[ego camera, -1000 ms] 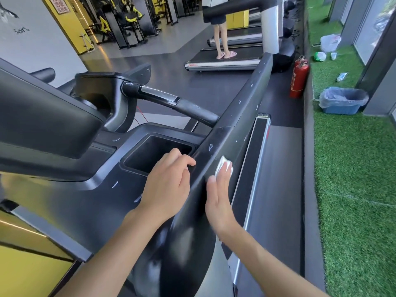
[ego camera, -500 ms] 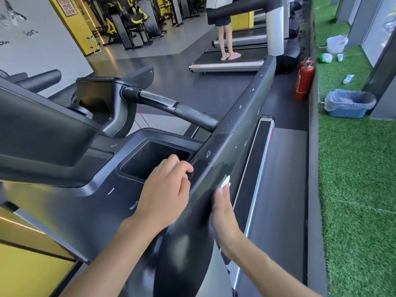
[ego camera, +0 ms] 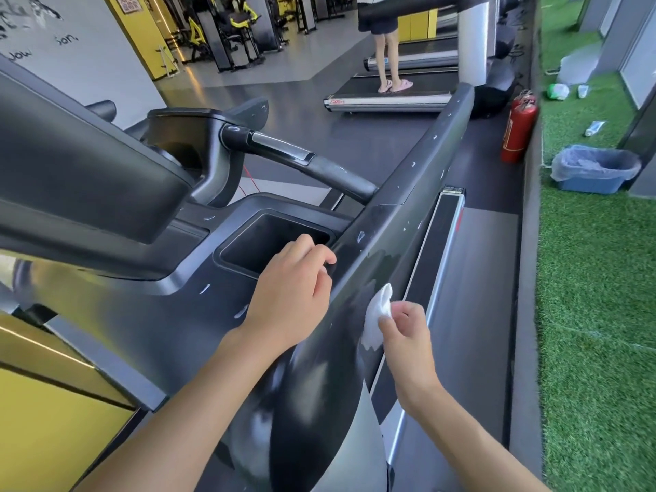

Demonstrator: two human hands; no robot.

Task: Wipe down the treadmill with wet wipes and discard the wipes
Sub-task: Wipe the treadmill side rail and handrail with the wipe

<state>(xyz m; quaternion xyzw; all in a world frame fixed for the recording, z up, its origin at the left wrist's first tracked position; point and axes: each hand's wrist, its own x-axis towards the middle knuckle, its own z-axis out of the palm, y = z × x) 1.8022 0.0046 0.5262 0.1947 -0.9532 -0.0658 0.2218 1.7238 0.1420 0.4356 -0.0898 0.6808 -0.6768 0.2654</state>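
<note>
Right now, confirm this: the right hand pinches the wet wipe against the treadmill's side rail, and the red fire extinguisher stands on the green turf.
No: in the head view the red fire extinguisher stands on the dark floor beside the green turf, not on it. The right hand does pinch the wet wipe against the treadmill's side rail.

We've got a red fire extinguisher point(ego camera: 518, 133) standing on the dark floor right beside the fake grass strip point(ego camera: 596, 314), with a plastic bottle point(ego camera: 594, 128) lying on the grass. Further back, a person in pink sandals point(ego camera: 388, 62) stands on a second treadmill point(ego camera: 387, 99), and yellow-and-black gym machines point(ego camera: 234, 26) fill the far room.
</note>
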